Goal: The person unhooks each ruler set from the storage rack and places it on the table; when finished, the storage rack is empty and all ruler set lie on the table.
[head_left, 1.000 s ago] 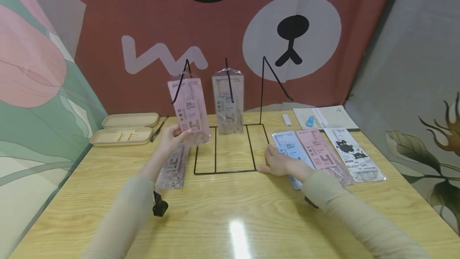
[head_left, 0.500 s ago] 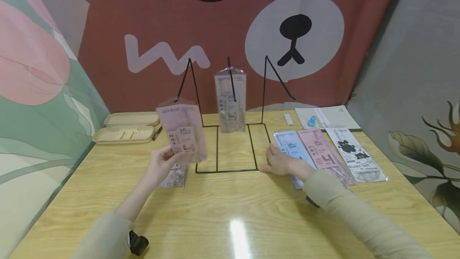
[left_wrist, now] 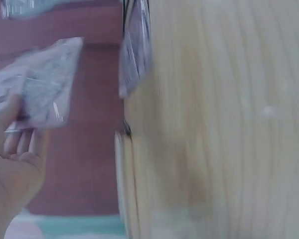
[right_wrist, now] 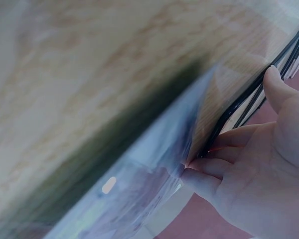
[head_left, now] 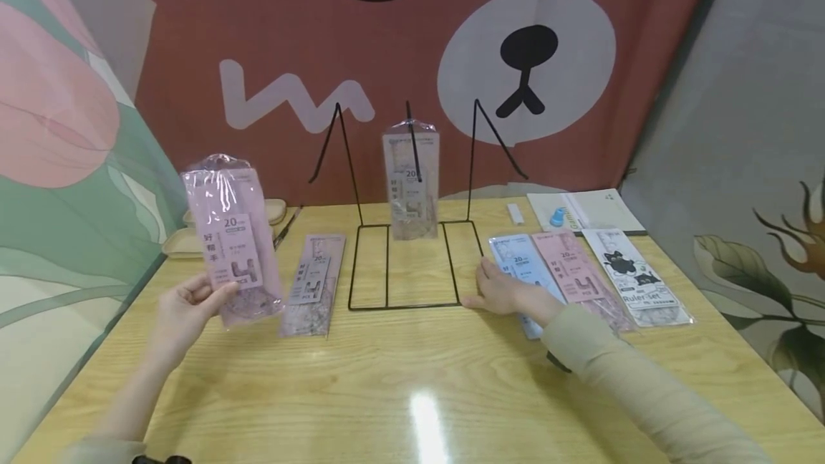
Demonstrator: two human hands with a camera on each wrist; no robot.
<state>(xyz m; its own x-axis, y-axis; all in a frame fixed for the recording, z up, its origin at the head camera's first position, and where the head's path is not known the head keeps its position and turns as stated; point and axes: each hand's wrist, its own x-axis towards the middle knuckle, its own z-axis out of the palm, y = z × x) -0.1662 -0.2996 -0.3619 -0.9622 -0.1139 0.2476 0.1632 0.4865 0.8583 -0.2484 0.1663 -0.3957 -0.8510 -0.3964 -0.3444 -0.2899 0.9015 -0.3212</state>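
My left hand (head_left: 182, 317) pinches a pink ruler-set packet (head_left: 227, 245) by its lower part, upright above the left of the table, thumb in front. In the left wrist view the packet's clear wrapper (left_wrist: 49, 84) is blurred. A black wire rack (head_left: 402, 307) with three hooks stands mid-table. One pale pink packet (head_left: 412, 206) hangs on its middle hook; the left and right hooks are bare. My right hand (head_left: 505, 291) holds the front right corner of the rack's base. In the right wrist view the thumb and bent fingers (right_wrist: 234, 137) touch the black wire.
A pinkish packet (head_left: 312, 288) lies left of the rack. Blue (head_left: 523, 263), pink (head_left: 573, 267) and white (head_left: 634, 278) packets lie at the right. Behind are a beige open case (head_left: 183, 243), a dark pen (head_left: 286, 226), a white eraser (head_left: 515, 214), a blue sharpener (head_left: 557, 217) and a notebook (head_left: 599, 206).
My left hand has brought the pink packet off the left hook, first down and forward, then away to the left. The packet lying beneath now shows fully. My right hand stays at the rack's corner.
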